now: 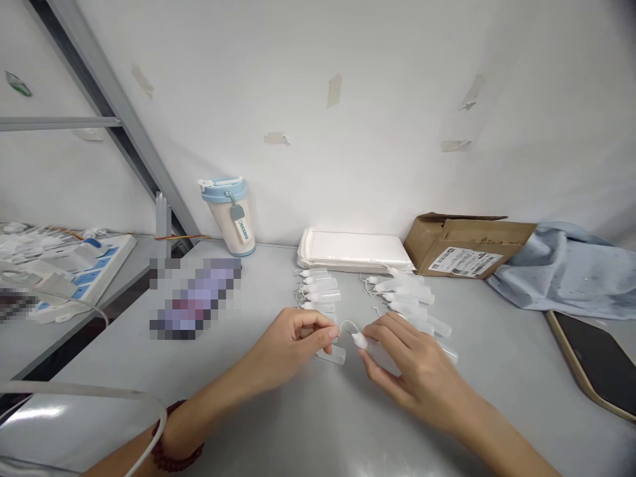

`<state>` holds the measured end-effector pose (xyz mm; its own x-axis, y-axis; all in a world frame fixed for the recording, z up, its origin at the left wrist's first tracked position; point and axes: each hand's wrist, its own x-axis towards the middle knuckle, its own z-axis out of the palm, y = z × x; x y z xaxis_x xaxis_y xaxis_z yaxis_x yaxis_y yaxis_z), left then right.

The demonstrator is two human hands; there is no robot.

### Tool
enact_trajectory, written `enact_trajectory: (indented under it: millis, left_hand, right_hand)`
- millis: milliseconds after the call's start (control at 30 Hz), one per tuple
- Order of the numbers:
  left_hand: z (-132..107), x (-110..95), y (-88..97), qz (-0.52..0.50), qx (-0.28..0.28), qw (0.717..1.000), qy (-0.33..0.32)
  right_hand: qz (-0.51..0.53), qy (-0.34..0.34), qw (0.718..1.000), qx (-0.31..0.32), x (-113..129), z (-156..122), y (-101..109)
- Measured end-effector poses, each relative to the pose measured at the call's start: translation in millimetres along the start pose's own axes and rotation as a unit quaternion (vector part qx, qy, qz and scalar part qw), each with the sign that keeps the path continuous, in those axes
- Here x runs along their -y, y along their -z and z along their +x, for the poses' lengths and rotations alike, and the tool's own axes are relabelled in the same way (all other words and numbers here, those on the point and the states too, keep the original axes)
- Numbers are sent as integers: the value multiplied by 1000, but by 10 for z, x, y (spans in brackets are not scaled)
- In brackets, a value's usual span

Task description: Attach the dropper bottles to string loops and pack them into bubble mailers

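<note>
My left hand [298, 341] is curled, its fingertips pinched on the small cap end of a thin white loop near a translucent bottle [332, 355] lying on the table. My right hand [412, 364] is closed round a small white squeeze bottle [362, 340], nozzle pointing left toward the other hand. Behind the hands lie two rows of the same small bottles with tethered caps: a left row [318, 289] and a right row [407, 298].
A stack of white flat bags [354, 250] lies by the wall, with a blue-lidded cup [229, 215] to its left and an open cardboard box [467, 246] to its right. Light blue cloth [571, 271], a dark tablet [596, 358] at right, a power strip [94, 265] at left.
</note>
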<state>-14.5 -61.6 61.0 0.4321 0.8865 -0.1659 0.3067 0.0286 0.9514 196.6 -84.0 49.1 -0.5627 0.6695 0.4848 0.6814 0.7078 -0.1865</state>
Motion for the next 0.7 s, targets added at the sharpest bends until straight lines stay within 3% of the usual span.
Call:
enact_trajectory:
  millis: [700]
  left_hand:
    - [-9, 12, -22, -69, 29, 997, -3]
  right_hand:
    - [1, 6, 1000, 23, 77, 2, 47]
